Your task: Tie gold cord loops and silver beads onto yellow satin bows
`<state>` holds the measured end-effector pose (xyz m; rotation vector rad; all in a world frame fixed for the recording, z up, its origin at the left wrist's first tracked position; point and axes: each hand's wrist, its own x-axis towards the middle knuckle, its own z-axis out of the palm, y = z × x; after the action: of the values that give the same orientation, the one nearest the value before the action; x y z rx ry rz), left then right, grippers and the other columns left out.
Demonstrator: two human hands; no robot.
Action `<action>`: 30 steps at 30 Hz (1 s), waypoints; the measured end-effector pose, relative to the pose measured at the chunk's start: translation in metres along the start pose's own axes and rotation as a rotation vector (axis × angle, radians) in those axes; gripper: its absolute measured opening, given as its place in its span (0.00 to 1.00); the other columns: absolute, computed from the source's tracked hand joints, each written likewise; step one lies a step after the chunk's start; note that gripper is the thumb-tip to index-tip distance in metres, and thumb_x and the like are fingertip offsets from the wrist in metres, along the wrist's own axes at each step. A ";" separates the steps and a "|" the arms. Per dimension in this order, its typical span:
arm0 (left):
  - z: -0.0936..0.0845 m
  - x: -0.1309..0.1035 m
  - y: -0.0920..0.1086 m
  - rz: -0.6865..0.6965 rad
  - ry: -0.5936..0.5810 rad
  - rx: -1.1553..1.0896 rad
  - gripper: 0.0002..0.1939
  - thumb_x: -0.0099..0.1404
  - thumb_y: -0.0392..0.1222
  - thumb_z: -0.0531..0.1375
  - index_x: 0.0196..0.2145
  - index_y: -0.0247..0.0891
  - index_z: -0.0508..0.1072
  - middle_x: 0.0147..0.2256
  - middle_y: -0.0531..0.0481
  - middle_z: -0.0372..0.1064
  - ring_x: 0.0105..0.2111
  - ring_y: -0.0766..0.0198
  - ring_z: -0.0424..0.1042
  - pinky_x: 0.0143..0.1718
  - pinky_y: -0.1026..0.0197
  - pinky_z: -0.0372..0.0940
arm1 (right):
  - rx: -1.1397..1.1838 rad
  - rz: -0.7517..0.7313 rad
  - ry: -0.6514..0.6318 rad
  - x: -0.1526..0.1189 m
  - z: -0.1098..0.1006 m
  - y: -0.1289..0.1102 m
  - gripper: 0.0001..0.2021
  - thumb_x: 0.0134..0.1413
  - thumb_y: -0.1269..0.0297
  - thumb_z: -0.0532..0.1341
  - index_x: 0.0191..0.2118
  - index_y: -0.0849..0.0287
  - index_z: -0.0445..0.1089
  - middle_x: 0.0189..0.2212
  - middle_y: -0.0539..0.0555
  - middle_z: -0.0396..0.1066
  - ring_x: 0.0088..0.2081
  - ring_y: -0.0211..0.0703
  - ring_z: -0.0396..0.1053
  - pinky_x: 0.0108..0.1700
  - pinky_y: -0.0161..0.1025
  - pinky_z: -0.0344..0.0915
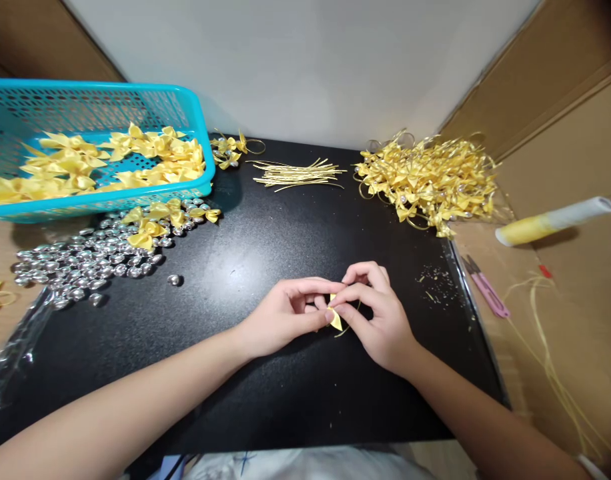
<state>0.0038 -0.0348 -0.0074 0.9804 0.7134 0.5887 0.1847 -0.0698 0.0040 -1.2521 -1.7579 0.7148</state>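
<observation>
Head view: both hands meet over the near part of the black worktop [295,240], closed at the fingertips around a yellow ribbon piece [337,321]. The left hand [280,317] pinches it between thumb and fingers from its 9 o'clock side; the right hand [385,323] grips from 3 o'clock, its thumb and index finger at the ribbon. A thin gold wire [354,323] curves out beneath the right fingers; whether it is joined to the ribbon cannot be told.

Counted from the ribbon piece, a blue basket [205,143] of yellow bows sits at 10 o'clock. Silver beads [93,260] spread at 9, partly beside the basket, with a few bows [146,233] lying on them and one single bead [174,280] apart. At 11 lies a small cluster of bows with wire loops [228,150]; near 12, a bundle of straight gold wires [300,175]. A large heap of wired bows [430,177] fills 1 to 2. Pink-handled snips [490,293] lie at 3, off the black surface, with a yellow-and-white roll [555,221] beyond and pale strands [545,353] nearby.
</observation>
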 end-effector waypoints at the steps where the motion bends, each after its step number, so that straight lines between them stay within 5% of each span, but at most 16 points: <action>1: 0.000 0.000 0.001 0.008 0.001 0.019 0.16 0.58 0.37 0.66 0.46 0.38 0.79 0.31 0.50 0.71 0.27 0.70 0.63 0.30 0.66 0.60 | 0.042 0.015 0.015 0.000 -0.001 0.000 0.07 0.58 0.71 0.62 0.31 0.53 0.74 0.36 0.52 0.62 0.41 0.43 0.62 0.45 0.44 0.64; 7: 0.004 0.001 0.003 0.051 0.039 0.037 0.15 0.55 0.32 0.66 0.42 0.39 0.80 0.38 0.48 0.72 0.27 0.73 0.63 0.28 0.68 0.60 | 0.446 0.074 0.240 0.003 -0.014 0.004 0.06 0.61 0.62 0.60 0.32 0.53 0.70 0.35 0.51 0.63 0.37 0.39 0.66 0.37 0.39 0.65; 14: 0.005 0.002 0.000 0.063 0.103 0.033 0.17 0.55 0.32 0.65 0.44 0.39 0.80 0.33 0.51 0.69 0.26 0.74 0.63 0.27 0.70 0.59 | 0.726 0.250 0.121 0.010 -0.029 0.002 0.02 0.60 0.62 0.62 0.36 0.52 0.71 0.27 0.47 0.74 0.21 0.32 0.69 0.22 0.29 0.66; 20: 0.004 0.003 0.002 0.095 0.142 0.112 0.17 0.53 0.30 0.65 0.42 0.37 0.80 0.39 0.48 0.71 0.27 0.74 0.65 0.29 0.70 0.61 | 0.900 0.168 0.467 0.027 -0.077 0.000 0.07 0.44 0.69 0.73 0.29 0.53 0.75 0.22 0.42 0.71 0.21 0.24 0.67 0.22 0.16 0.67; 25: 0.005 0.004 0.002 0.111 0.138 0.158 0.16 0.55 0.31 0.64 0.43 0.35 0.80 0.41 0.45 0.72 0.27 0.74 0.65 0.28 0.69 0.62 | 1.070 0.188 0.826 0.032 -0.107 -0.004 0.16 0.58 0.80 0.60 0.26 0.53 0.76 0.25 0.42 0.73 0.24 0.20 0.70 0.28 0.11 0.69; 30: 0.005 0.003 0.001 0.146 0.132 0.280 0.16 0.58 0.33 0.61 0.45 0.33 0.78 0.44 0.42 0.73 0.28 0.72 0.67 0.28 0.68 0.63 | 1.050 0.101 0.805 0.031 -0.108 -0.003 0.10 0.48 0.78 0.70 0.26 0.53 0.77 0.24 0.39 0.74 0.22 0.19 0.69 0.24 0.14 0.69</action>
<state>0.0100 -0.0350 -0.0059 1.2697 0.8622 0.6980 0.2734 -0.0436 0.0688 -0.6977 -0.4959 0.8494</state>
